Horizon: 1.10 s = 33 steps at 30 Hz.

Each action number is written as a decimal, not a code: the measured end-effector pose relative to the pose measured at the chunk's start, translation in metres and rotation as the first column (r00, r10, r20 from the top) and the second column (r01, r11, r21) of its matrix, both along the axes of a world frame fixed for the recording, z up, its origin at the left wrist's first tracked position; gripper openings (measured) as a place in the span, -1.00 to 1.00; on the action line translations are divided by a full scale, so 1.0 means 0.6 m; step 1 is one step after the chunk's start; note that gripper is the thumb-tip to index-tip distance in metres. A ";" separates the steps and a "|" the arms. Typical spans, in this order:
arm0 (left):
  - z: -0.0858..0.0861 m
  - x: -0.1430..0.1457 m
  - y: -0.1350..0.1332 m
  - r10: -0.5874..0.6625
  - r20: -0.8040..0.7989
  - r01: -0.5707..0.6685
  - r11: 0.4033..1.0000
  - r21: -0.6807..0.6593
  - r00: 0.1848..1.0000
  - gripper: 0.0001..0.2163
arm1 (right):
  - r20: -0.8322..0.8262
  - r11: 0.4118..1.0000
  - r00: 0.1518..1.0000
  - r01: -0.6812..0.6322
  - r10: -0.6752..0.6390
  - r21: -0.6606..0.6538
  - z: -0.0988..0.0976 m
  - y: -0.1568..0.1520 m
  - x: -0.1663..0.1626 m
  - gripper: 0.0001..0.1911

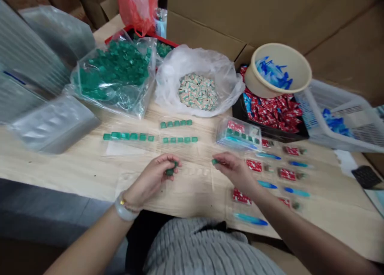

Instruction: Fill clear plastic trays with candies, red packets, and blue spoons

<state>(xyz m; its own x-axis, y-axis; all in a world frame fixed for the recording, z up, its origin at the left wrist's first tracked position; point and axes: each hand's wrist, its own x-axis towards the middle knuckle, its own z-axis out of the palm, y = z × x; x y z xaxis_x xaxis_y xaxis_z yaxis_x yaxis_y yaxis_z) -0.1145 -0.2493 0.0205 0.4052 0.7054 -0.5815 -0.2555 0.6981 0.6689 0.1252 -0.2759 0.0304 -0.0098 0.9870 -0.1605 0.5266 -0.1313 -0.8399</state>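
My left hand [154, 177] is curled over the wooden table [60, 167], its fingers closed on several small green pieces [170, 171]. My right hand [232, 169] pinches one green piece [215, 161] at its fingertips, just right of the left hand. Between and under the hands lies a clear plastic blister tray [192, 175]. Beyond them, three more clear trays hold rows of green pieces [177, 124], [128, 136], [180, 139]. A clear bag of loose green pieces [115, 69] lies at the back left.
A white bag of pale striped packets [198, 91] sits at the back centre. A black tray of red packets [274, 111] carries a cream bowl [280, 71] of blue pieces. Filled clear packs [240, 135] and trays with red packets and blue pieces [277, 173] lie right. A white basket [342, 119] stands far right, stacked clear trays [45, 123] left.
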 end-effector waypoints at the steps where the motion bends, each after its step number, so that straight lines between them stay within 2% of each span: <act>1: -0.004 0.017 -0.016 -0.019 0.001 0.019 1.000 -0.008 1.000 -0.87 | 0.094 0.998 0.995 -0.020 0.014 0.064 -0.022 -0.022 0.008 -0.82; 4: -0.015 0.061 -0.048 -0.049 0.009 0.050 0.999 -0.001 0.999 -0.74 | 0.272 0.968 0.957 -0.159 0.102 0.194 -0.069 -0.055 0.012 -0.81; 9: -0.038 0.098 -0.066 -0.041 -0.108 0.050 0.995 0.081 0.993 -0.78 | 0.404 0.879 0.886 -0.366 0.229 0.306 -0.098 -0.059 0.013 -0.83; 12: -0.049 0.100 -0.069 -0.034 -0.186 0.064 0.986 0.156 0.982 -0.75 | 0.437 0.844 0.866 -0.412 0.245 0.344 -0.107 -0.058 0.018 -0.83; 15: -0.052 0.101 -0.071 -0.040 -0.239 0.088 0.977 0.197 0.970 -0.75 | 0.399 0.844 0.884 -0.397 0.245 0.361 -0.115 -0.058 0.021 -0.82; 20: -0.045 0.108 -0.070 -0.021 -0.304 0.079 0.980 0.180 0.952 -0.78 | 0.376 0.821 0.873 -0.445 0.309 0.359 -0.112 -0.070 0.030 -0.77; 25: -0.043 0.110 -0.069 -0.012 -0.291 0.060 0.986 0.156 0.957 -0.74 | 0.420 0.830 0.846 -0.471 0.329 0.299 -0.101 -0.066 0.037 -0.74; 30: -0.039 0.107 -0.067 0.040 -0.174 -0.026 0.997 0.079 0.984 -0.73 | 0.499 0.801 0.786 -0.538 0.364 0.263 -0.090 -0.045 0.031 -0.74; 33: -0.029 0.108 -0.065 0.058 -0.099 -0.058 0.998 -0.002 0.993 -0.74 | 0.496 0.825 0.817 -0.479 0.294 0.299 -0.070 -0.040 0.024 -0.75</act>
<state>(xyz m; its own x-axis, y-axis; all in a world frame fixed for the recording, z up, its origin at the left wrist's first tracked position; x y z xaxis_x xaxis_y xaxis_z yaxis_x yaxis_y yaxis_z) -0.0495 -0.2881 0.0033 0.3041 0.7230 -0.6204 -0.2288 0.6876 0.6891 0.1398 -0.3002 -0.0118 -0.4291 0.8891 0.1590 0.7633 0.4511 -0.4626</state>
